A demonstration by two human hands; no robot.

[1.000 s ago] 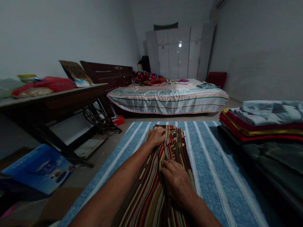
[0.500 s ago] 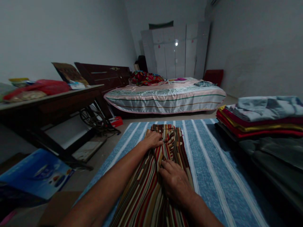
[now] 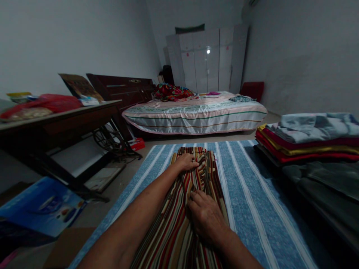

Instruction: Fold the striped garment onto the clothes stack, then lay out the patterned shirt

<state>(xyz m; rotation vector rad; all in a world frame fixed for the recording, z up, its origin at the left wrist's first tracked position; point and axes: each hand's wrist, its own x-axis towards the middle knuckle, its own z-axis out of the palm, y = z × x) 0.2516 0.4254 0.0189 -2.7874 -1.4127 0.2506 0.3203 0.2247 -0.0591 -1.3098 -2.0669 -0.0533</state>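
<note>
A garment with narrow brown, red, cream and black stripes (image 3: 179,228) lies lengthwise in front of me, gathered and wrinkled near its far end. It rests on a blue cloth with white stripes (image 3: 246,194). My left hand (image 3: 185,162) lies on the garment close to its far end, fingers stretched toward the right. Nearer to me, my right hand (image 3: 206,215) has its fingers curled onto a raised fold in the middle of the garment. The fingertips of that hand are partly hidden in the fabric.
On the right stands a stack of folded clothes (image 3: 311,144), with dark folded cloth (image 3: 325,186) nearer me. To the left are a sewing-machine table (image 3: 64,121) and a blue box (image 3: 45,209). A bed (image 3: 193,121) and a wardrobe (image 3: 200,63) stand beyond.
My left hand has slid slightly to the right and away from me across the garment. My right hand stays at the same fold. The view has shifted very slightly.
</note>
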